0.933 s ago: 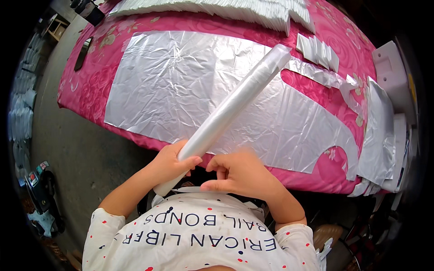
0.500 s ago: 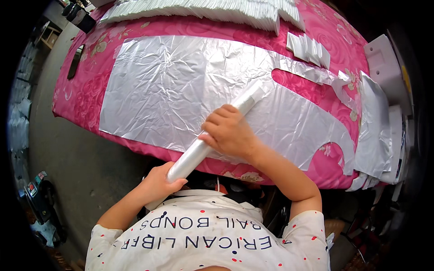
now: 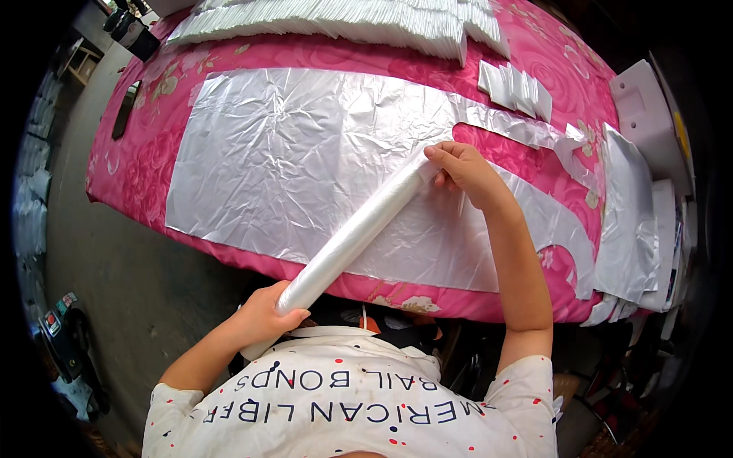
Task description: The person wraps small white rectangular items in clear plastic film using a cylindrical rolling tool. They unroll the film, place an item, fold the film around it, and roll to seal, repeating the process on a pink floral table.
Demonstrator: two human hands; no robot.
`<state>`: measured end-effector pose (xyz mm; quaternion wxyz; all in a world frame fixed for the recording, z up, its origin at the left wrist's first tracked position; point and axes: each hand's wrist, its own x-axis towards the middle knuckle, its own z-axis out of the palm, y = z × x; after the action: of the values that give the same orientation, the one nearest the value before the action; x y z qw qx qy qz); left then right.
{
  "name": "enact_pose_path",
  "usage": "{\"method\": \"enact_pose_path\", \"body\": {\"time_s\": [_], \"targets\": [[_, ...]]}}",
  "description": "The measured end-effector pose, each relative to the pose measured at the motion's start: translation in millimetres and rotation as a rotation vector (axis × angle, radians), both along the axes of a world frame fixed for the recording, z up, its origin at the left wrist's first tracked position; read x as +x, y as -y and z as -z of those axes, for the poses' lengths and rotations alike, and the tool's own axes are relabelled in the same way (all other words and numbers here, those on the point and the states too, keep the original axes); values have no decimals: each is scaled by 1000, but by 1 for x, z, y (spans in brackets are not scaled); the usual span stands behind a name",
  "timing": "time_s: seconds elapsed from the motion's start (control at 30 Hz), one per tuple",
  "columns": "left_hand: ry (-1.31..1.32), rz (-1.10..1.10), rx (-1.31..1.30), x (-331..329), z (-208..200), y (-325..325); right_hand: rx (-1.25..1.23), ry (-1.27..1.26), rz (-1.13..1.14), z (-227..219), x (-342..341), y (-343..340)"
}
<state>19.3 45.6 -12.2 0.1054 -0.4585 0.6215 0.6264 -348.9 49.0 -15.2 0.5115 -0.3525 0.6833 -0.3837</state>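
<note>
A long, narrow roll of white plastic film point(image 3: 355, 233) slants across the table's near edge, its far end over the sheet below. My left hand point(image 3: 263, 311) is closed round its near end, close to my shirt. At the far end, thumb and fingers of my right hand point(image 3: 463, 169) pinch the film. Beneath lies a wide, crinkled sheet of thin white plastic point(image 3: 252, 164), spread flat, with rounded cut-outs and strap-like strips at its right side.
A pink flowered cloth point(image 3: 145, 172) covers the table. Stacks of folded white packets point(image 3: 328, 27) line the back, with a few more packets point(image 3: 515, 89) at the right. A phone point(image 3: 126, 111) and a dark jar point(image 3: 131, 34) are at left; white foam boxes point(image 3: 649, 114) at right.
My right hand has slid up the roll from its middle to the far end and now pinches the film there. The left hand keeps its grip on the near end.
</note>
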Motion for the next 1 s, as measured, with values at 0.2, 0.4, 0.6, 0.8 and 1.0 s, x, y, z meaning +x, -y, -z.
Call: {"method": "enact_pose_path", "body": {"time_s": [0.2, 0.4, 0.6, 0.8, 1.0], "targets": [[-28, 0, -4, 0, 0, 0, -84, 42, -72, 5, -3, -2], [-54, -28, 167, 10, 0, 7, -153, -137, 113, 15, -41, -7], [-61, 65, 438, 53, 7, 27, -247, -494, 427, 29, -143, -47], [-80, 434, 484, 71, 10, 61, -273, -383, 469, 29, -166, -70], [-219, 808, -278, -45, -36, 87, -254, -277, 261, 21, -102, -22]]}}
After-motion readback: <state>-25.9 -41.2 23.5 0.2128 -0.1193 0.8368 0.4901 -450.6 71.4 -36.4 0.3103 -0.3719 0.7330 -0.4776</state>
